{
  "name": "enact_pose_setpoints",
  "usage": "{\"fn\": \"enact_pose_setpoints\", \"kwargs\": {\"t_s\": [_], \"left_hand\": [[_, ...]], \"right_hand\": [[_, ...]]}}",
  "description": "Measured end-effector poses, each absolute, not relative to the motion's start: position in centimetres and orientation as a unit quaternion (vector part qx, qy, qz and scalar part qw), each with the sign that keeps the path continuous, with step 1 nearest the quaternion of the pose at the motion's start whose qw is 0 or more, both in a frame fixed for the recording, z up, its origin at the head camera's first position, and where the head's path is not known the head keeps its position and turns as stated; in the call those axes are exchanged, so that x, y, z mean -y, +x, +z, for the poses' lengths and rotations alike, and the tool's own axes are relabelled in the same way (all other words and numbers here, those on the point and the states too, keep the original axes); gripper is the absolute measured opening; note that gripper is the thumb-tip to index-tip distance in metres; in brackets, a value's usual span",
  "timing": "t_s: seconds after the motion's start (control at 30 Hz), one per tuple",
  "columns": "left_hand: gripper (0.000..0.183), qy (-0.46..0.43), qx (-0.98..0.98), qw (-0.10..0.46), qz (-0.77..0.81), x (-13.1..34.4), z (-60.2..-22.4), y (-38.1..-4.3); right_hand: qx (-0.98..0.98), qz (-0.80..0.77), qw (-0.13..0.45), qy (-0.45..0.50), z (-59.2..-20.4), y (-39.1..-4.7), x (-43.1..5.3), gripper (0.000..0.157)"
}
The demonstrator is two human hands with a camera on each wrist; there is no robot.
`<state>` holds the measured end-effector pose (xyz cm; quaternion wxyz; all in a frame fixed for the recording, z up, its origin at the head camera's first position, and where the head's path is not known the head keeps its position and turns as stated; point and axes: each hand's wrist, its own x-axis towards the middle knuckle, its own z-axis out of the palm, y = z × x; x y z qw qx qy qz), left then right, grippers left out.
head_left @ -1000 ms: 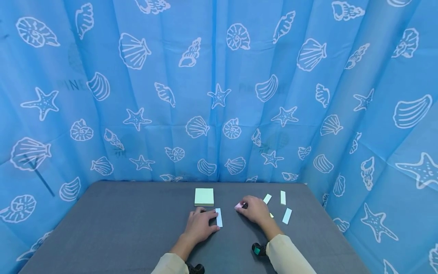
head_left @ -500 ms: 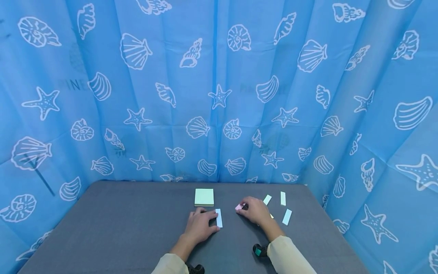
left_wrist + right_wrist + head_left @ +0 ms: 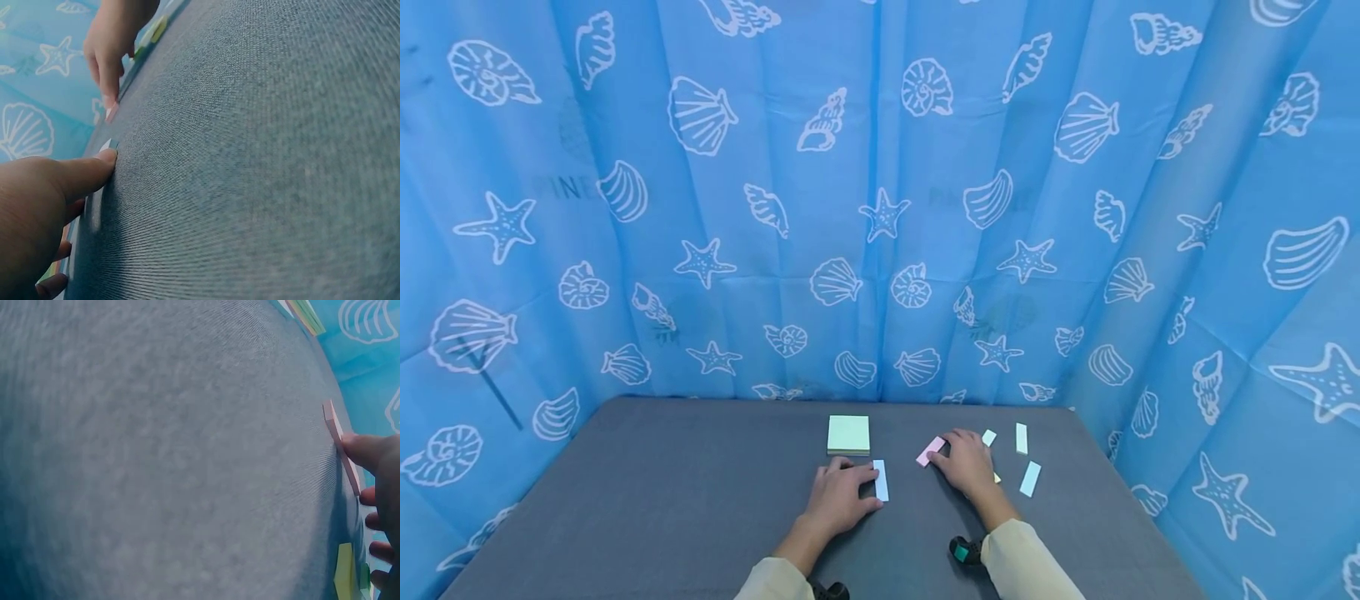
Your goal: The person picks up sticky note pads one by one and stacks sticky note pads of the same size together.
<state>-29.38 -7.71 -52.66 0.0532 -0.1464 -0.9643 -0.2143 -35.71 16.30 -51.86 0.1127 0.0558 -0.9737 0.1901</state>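
My left hand (image 3: pixel 838 493) holds a narrow pale blue sticky note pad (image 3: pixel 881 481) on the table, thumb at its near end and a finger at its far end. To the right, my right hand (image 3: pixel 967 463) grips a narrow pink sticky note pad (image 3: pixel 929 452) that lies slanted on the cloth. In the right wrist view the thumb presses the side of this pink pad (image 3: pixel 335 428), and a fingertip meets its lower end. Just beyond the left hand sits a square stack of pale green sticky notes (image 3: pixel 848 433).
Right of the right hand lie more narrow pads: a pale green one (image 3: pixel 1022 438), a pale blue one (image 3: pixel 1030 480), another pale one (image 3: pixel 989 437) and a partly hidden yellow pad (image 3: pixel 344 570). Dark grey cloth covers the table (image 3: pixel 662 492). A blue shell-patterned curtain (image 3: pixel 775 275) hangs behind.
The right hand has shifted slightly to the right along the pink pad, so more of the pad shows. The left hand keeps its hold on the pale blue pad.
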Motion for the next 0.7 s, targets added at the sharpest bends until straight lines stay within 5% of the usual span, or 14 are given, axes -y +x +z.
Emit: {"fn": "enact_pose_setpoints", "kwargs": {"t_s": [0.7], "left_hand": [[0.050, -0.143, 0.966, 0.057, -0.206, 7.6, -52.8, -29.3]], "right_hand": [[0.950, 0.271, 0.140, 0.062, -52.0, -35.9, -14.1, 0.045]]}}
